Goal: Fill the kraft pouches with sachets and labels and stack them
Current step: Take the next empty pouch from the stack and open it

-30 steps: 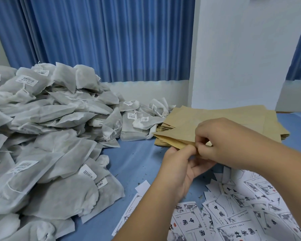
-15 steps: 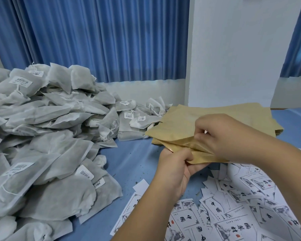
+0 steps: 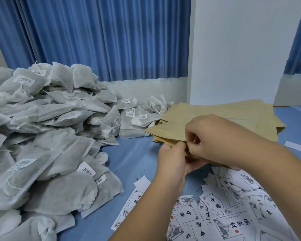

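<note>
Many labels (image 3: 233,214) loose just in front of the stack (image 3: 250,112). At its near edge, pinching one pouch (image 3: 169,134) with left hand (image 3: 172,162) thumb and curled right hand (image 3: 214,140) fingers. Risks lifting two stuck pouches together, or dragging the stack askew toward sachets (image 3: 50,136) left of it.

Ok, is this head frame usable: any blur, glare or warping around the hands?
Head view: soft, even light, no glare. Same view: the left hand and right hand pinching the kraft pouch look sharp, and the print on the labels is legible. Also head view: wide-angle warp makes the white pillar lean.
</note>
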A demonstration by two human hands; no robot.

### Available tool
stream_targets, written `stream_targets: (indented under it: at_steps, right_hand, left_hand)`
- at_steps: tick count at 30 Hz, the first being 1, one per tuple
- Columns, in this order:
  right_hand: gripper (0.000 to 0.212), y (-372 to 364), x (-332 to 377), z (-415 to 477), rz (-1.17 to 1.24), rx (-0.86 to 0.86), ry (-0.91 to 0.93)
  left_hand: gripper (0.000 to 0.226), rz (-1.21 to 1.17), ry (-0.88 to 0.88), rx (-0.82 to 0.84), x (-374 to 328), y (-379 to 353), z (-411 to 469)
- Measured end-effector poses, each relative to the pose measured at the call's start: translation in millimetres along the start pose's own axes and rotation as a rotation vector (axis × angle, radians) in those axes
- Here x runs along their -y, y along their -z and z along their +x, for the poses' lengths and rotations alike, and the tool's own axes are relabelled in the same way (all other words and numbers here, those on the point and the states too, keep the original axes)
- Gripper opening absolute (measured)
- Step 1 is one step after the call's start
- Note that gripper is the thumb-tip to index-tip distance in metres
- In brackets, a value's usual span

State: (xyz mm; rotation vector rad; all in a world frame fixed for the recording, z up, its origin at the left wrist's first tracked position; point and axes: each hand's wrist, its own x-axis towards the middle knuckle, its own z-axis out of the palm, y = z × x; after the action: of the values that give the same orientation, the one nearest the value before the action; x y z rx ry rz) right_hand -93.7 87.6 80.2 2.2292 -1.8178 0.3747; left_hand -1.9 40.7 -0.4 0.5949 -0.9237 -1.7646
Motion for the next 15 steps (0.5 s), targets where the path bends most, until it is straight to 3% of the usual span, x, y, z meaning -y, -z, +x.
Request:
stream_targets:
  at_steps: [4,7,10,15]
  right_hand:
    - [0.017,-9,8,-1,-0.124,0.073,-0.062]
    - [0.004,-13,14,0,-0.155,0.056,-0.057]
    - [0.027,-14,16,2,-0.214,0.007,-0.030]
    - [0.026,-16,19,4,-0.237,0.000,-0.003]
  left_hand:
    - [0.025,0.048,-0.057,-0.048,2,1,1]
    - [0.024,0.059,-0.064,-0.065,2,1,1]
    - [0.016,0.114,-0.042,-0.077,1,3,3]
    - [0.026,0.189,-0.012,-0.092,-6,2,3]
